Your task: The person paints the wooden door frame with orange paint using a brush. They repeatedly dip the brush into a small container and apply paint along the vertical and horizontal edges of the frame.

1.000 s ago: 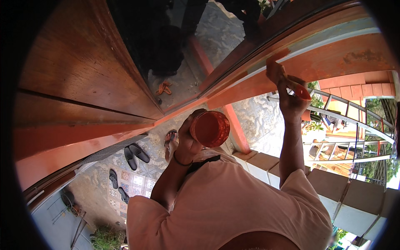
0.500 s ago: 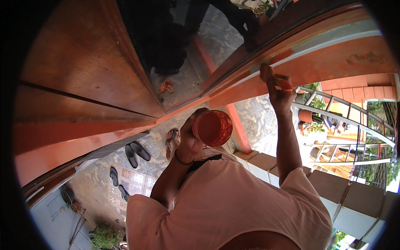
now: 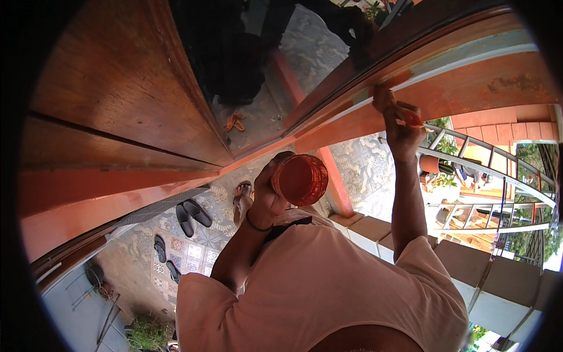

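My left hand (image 3: 268, 190) is wrapped around an open container of red paint (image 3: 299, 179), its rim and inner wall smeared with red. It is held in front of my chest. On the right, my raised right hand (image 3: 402, 134) is closed around a paintbrush (image 3: 414, 120) with a reddish handle end. The bristles are mostly hidden by my fingers, which are against the window ledge (image 3: 352, 111). Orange-red paint covers much of this ledge, while a pale whitish-grey band (image 3: 469, 56) runs along it farther right.
Dark window glass (image 3: 246, 70) and a brown wooden panel (image 3: 111, 76) stand in front of me. A metal ladder (image 3: 487, 167) leans at the right, above a low capped wall (image 3: 463, 261). Black sandals (image 3: 193, 217) lie on the patterned tile floor.
My right hand has shifted slightly to the right and down along the ledge with the paintbrush. My left hand and the paint container have barely moved.
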Available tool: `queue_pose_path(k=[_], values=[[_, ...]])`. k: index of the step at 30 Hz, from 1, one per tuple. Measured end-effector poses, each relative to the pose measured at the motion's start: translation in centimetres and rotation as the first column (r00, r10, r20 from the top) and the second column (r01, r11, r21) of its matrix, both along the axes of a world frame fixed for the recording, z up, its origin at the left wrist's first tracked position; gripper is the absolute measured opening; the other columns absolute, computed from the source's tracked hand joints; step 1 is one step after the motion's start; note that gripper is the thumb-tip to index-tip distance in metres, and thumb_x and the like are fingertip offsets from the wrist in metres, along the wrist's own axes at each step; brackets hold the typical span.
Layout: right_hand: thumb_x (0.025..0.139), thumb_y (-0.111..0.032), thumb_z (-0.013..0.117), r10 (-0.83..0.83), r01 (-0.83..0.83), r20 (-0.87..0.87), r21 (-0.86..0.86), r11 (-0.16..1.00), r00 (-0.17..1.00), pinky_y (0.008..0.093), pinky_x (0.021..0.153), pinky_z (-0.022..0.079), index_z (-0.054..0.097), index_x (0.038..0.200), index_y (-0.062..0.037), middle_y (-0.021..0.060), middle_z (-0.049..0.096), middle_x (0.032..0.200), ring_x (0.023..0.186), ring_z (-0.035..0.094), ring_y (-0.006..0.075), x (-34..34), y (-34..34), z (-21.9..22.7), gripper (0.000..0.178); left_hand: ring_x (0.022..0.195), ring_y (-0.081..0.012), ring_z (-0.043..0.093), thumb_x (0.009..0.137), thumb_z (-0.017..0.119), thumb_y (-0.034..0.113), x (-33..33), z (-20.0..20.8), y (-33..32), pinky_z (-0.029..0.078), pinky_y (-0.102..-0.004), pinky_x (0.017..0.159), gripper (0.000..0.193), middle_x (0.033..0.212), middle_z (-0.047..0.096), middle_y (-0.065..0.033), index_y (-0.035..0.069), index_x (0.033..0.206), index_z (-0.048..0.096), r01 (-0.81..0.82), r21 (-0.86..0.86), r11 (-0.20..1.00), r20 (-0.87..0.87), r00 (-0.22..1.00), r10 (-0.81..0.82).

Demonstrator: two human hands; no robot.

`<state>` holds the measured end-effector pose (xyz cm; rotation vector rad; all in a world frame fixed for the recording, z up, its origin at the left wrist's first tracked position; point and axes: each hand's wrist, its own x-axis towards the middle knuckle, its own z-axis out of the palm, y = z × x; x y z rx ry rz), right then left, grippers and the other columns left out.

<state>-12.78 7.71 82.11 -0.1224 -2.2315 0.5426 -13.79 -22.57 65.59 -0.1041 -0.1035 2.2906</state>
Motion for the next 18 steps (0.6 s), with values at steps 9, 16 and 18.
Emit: queue_pose_path(k=[9, 16, 18], values=[[0.090, -0.002, 0.083, 0.009, -0.010, -0.080, -0.005, 1.000, 0.997, 0.0303, 0.078, 0.061, 0.075, 0.102, 0.0000, 0.0115, 0.077, 0.104, 0.090, 0.077, 0.0193, -0.1, -0.4, 2.1, 0.014, 0.131, -0.0331, 0.064, 0.109, 0.054, 0.034, -0.2, 0.2, 0.1, 0.052, -0.0528, 0.115, 0.047, 0.137, 0.067, -0.0194, -0.002, 0.139, 0.058, 0.004, -0.022, 1.000, -0.031, 1.000, -0.005], [0.090, -0.004, 0.084, -0.034, 0.050, -0.107, 0.153, 0.987, 0.994, 0.0301, 0.074, 0.062, 0.074, 0.104, 0.0021, 0.0126, 0.077, 0.105, 0.088, 0.078, 0.0200, 0.0, 0.9, 3.9, 0.019, 0.131, -0.0330, 0.064, 0.108, 0.055, 0.034, -0.2, 0.2, 0.0, 0.052, -0.0529, 0.114, 0.048, 0.138, 0.067, -0.0193, -0.002, 0.139, 0.058, 0.017, -0.044, 0.999, -0.013, 1.000, -0.018], [0.090, -0.005, 0.085, -0.037, 0.056, -0.121, 0.161, 0.985, 0.992, 0.0302, 0.075, 0.063, 0.074, 0.106, 0.0025, 0.0127, 0.077, 0.106, 0.088, 0.078, 0.0202, 0.0, 1.2, 4.4, 0.021, 0.131, -0.0330, 0.064, 0.108, 0.054, 0.035, -0.2, 0.3, 0.0, 0.052, -0.0531, 0.114, 0.048, 0.138, 0.067, -0.0193, -0.002, 0.139, 0.058, 0.017, -0.053, 0.998, -0.020, 1.000, -0.018]])
